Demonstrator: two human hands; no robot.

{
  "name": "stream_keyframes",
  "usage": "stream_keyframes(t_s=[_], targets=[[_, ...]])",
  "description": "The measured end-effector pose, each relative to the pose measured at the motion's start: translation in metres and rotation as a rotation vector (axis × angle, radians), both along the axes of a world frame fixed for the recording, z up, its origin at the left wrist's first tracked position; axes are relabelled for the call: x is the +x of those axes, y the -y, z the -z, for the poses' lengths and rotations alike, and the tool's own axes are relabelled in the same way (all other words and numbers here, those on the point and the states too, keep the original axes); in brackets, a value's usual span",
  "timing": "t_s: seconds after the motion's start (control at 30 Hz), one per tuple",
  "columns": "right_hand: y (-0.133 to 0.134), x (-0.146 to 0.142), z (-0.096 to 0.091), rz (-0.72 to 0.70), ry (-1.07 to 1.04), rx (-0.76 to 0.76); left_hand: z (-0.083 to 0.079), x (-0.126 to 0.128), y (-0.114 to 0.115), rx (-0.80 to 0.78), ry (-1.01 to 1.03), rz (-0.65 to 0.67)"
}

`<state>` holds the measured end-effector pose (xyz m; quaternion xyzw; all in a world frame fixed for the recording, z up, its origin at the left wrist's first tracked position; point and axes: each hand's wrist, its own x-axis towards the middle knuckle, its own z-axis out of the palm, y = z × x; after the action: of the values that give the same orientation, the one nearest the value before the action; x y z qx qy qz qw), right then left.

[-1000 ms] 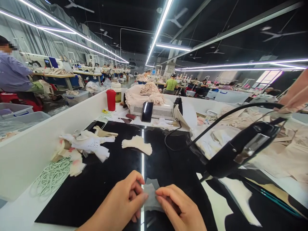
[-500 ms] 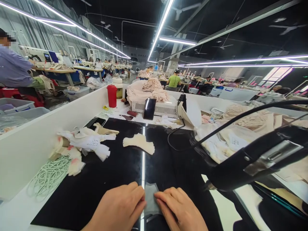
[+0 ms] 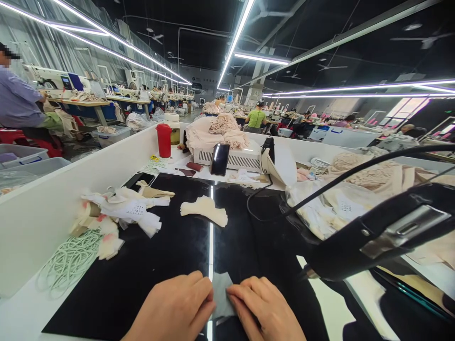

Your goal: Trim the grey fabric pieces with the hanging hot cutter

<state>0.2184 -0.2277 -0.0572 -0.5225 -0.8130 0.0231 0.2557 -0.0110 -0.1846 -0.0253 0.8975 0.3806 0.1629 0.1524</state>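
At the near edge of a glossy black work surface (image 3: 117, 293), a small piece of thin grey fabric (image 3: 222, 296) lies between my hands. My left hand (image 3: 177, 303) is closed, thumb and fingers pinching the fabric's left edge. My right hand (image 3: 263, 303) pinches its right edge the same way, fingers bent and pressed together. The fingertips partly cover both edges. Farther ahead lies a stack of cream fabric pieces (image 3: 204, 210). Right of my hands, a black handheld tool (image 3: 373, 237) with a metal tip slants down, its cable arching above.
White and beige cut pieces (image 3: 131, 208) and pale green cord (image 3: 73, 255) lie at left. A phone (image 3: 220, 159) leans against a vented white box (image 3: 245, 160) near a red cup (image 3: 164, 140). Plastic bags (image 3: 323, 208) lie right. A white side wall (image 3: 71, 199) borders the left. People sit at sewing machines beyond.
Both hands stay on the grey fabric with nearly the same grip; its top edge has shifted slightly. The whole view has moved a little.
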Motion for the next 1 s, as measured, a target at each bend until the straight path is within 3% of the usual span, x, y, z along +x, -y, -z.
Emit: stream_keyframes(t_s=[0.4, 0.47, 0.67, 0.8, 1.0], targets=[[0.001, -0.002, -0.001, 0.010, -0.029, -0.012, -0.004, 0.002, 0.000, -0.002, -0.050, -0.003], [0.001, -0.002, -0.002, 0.014, -0.030, -0.011, -0.002, 0.001, 0.000, 0.070, -0.066, -0.001], [0.001, -0.003, -0.001, 0.018, -0.003, 0.011, 0.004, 0.007, 0.000, 0.548, -0.009, 0.053], [0.000, -0.003, 0.001, 0.017, 0.015, 0.018, 0.013, 0.018, 0.003, 0.618, 0.154, 0.152], [0.000, -0.002, 0.002, 0.023, 0.035, 0.019, 0.024, 0.025, 0.004, 0.627, 0.203, 0.167]])
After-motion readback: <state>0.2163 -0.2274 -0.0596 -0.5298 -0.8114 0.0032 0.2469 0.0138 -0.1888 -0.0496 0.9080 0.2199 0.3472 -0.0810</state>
